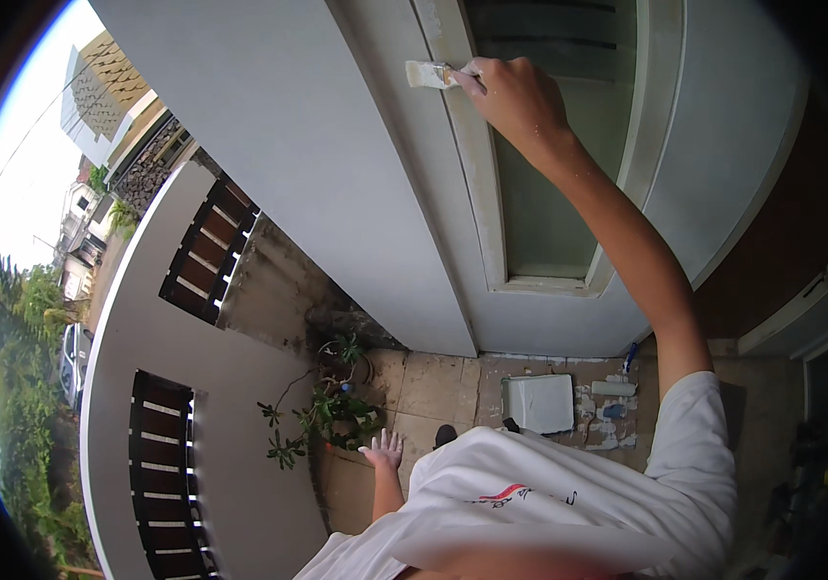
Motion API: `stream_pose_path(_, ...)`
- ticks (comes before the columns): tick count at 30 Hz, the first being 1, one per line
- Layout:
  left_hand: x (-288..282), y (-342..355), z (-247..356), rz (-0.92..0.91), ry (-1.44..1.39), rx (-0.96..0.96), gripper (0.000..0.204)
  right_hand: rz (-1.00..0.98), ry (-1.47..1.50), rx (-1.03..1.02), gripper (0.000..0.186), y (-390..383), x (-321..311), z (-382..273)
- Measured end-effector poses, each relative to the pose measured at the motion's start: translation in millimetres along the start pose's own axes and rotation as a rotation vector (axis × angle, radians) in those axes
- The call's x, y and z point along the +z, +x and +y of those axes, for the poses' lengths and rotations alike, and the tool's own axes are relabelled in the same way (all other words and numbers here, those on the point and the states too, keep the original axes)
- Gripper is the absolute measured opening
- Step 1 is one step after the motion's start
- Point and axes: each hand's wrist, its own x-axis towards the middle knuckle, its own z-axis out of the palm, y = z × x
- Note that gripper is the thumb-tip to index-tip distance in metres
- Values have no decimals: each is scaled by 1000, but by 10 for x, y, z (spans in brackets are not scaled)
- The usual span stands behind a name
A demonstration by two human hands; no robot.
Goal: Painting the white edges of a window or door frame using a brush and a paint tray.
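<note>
At the top centre of the frame, the right hand (522, 97) pinches a paintbrush (426, 75) by its handle, the pale bristles pointing left over the light wall (337, 184) just left of the window (549, 217), though whether they touch it I cannot tell. The left hand (383, 448), its fingers spread and whitened, is low and left of centre, near a leafy plant (322, 411). Below the window, right of the lower centre, a white tray (538, 404) sits on the floor with a paint roller (614, 389) just beside it.
</note>
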Motion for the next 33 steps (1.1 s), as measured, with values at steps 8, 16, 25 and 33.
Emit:
stream_pose_path(8,172,83,-78,-42,8,-51,72,-46,-161,3,24,9,131,-17)
stream_pose_path(16,163,316,17,-27,59,-137,71,-123,-201,153,25,-73,-128,-349)
stream_pose_path(25,517,748,269,-132,172,-205,71,-73,-325,84,23,-135,77,-400)
stream_pose_path(33,531,1050,545,-117,218,-261,71,32,-291,256,22,-190,-16,-520)
